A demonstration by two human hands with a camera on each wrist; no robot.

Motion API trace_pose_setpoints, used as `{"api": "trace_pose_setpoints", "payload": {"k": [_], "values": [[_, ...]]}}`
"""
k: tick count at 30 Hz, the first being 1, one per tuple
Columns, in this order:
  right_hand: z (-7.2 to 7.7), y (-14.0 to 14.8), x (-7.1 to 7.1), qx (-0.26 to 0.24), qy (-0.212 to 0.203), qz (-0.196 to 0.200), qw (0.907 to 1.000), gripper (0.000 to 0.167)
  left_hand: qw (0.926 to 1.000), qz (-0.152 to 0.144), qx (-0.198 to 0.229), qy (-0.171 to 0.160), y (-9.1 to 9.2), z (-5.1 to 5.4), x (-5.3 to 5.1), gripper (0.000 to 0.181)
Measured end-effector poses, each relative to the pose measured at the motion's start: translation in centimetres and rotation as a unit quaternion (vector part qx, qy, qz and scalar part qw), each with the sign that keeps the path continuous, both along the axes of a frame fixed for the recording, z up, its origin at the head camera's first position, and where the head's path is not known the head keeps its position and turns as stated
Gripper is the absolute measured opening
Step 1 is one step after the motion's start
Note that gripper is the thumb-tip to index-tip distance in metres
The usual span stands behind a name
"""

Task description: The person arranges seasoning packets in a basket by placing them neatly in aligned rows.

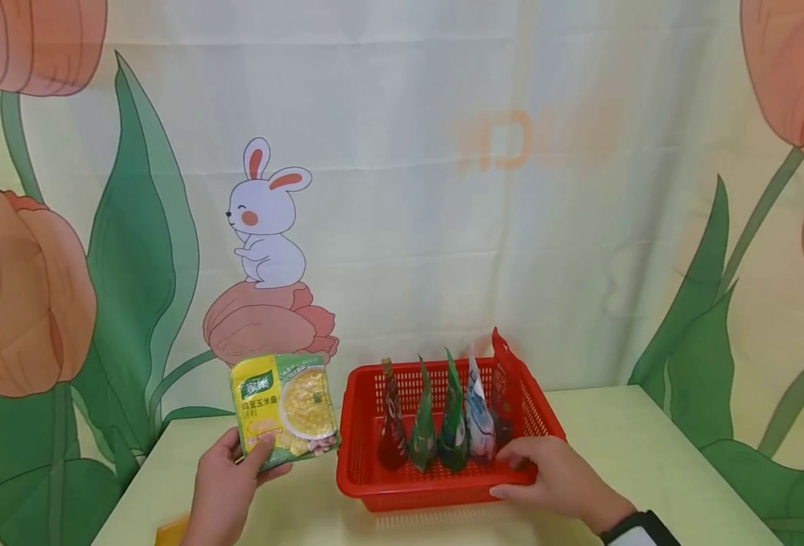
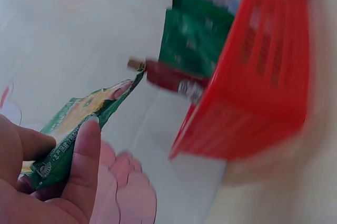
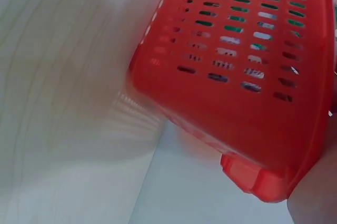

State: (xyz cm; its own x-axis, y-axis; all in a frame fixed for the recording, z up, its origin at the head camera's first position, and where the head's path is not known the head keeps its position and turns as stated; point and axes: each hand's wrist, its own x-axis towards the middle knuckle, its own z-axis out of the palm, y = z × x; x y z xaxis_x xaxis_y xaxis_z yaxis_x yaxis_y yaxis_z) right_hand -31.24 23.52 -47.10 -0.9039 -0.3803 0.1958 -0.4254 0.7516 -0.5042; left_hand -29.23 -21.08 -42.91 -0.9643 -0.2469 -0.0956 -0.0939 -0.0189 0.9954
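My left hand (image 1: 227, 481) pinches a yellow and green soup packet (image 1: 286, 409) by its lower left part, thumb on the front. A bowl of yellow soup is printed on it. The packet is held up left of a red plastic basket (image 1: 416, 497). My right hand (image 1: 552, 478) grips the basket's front rim near the right corner, fingers inside and thumb outside. In the basket stand a dark red bottle (image 1: 392, 425), two green packets (image 1: 424, 425), a white and blue packet (image 1: 478, 413) and a red packet (image 1: 504, 394). The right wrist view shows the slotted basket wall (image 3: 226, 76).
The basket stands on a pale yellow table (image 1: 620, 432). Behind it hangs a cloth backdrop (image 1: 402, 227) printed with tulips and a rabbit. An orange-yellow object (image 1: 172, 531) lies partly in view at the table's lower left, beside my left forearm.
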Motion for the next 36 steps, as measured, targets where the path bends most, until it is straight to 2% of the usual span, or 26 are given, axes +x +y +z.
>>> {"api": "trace_pose_setpoints", "payload": {"k": [3, 8, 11, 14, 17, 22, 27, 31, 34, 36], "values": [[0.2, -0.2, 0.6, -0.042, 0.001, -0.002, 0.9991, 0.041, 0.9996, -0.013, 0.023, -0.001, 2.0, 0.3, 1.2, 0.054], [0.5, -2.1, 2.0, -0.134, 0.009, 0.012, 0.9908, 0.025, 0.998, -0.052, 0.036, 0.007, 5.2, -0.3, 2.6, 0.047], [0.9, -3.6, 3.0, -0.193, -0.012, 0.016, 0.981, 0.019, 0.9935, -0.1, 0.054, 0.011, 6.8, -0.9, 3.6, 0.047], [1.4, -4.8, 4.0, -0.25, -0.066, 0.023, 0.9658, 0.02, 0.9838, -0.158, 0.085, 0.006, 8.2, -1.3, 4.6, 0.053], [1.8, -5.8, 4.8, -0.304, -0.154, 0.032, 0.9396, 0.031, 0.9727, -0.204, 0.11, -0.01, 9.3, -1.6, 5.4, 0.062], [2.1, -7.1, 6.1, -0.369, -0.286, 0.038, 0.8837, 0.053, 0.9611, -0.254, 0.105, -0.024, 10.7, -2.0, 6.3, 0.064], [2.2, -8.4, 7.5, -0.399, -0.363, 0.021, 0.8418, 0.057, 0.9511, -0.288, 0.108, -0.033, 11.6, -2.4, 6.9, 0.063], [2.3, -8.8, 8.2, -0.401, -0.379, 0.008, 0.8339, 0.057, 0.949, -0.296, 0.098, -0.045, 11.9, -2.3, 7.2, 0.067], [2.3, -9.0, 8.5, -0.397, -0.379, 0.0, 0.836, 0.058, 0.9485, -0.299, 0.09, -0.055, 11.9, -2.2, 7.3, 0.069], [2.4, -9.0, 8.6, -0.4, -0.382, -0.001, 0.8333, 0.059, 0.9483, -0.3, 0.085, -0.057, 12.0, -2.1, 7.3, 0.07]]}}
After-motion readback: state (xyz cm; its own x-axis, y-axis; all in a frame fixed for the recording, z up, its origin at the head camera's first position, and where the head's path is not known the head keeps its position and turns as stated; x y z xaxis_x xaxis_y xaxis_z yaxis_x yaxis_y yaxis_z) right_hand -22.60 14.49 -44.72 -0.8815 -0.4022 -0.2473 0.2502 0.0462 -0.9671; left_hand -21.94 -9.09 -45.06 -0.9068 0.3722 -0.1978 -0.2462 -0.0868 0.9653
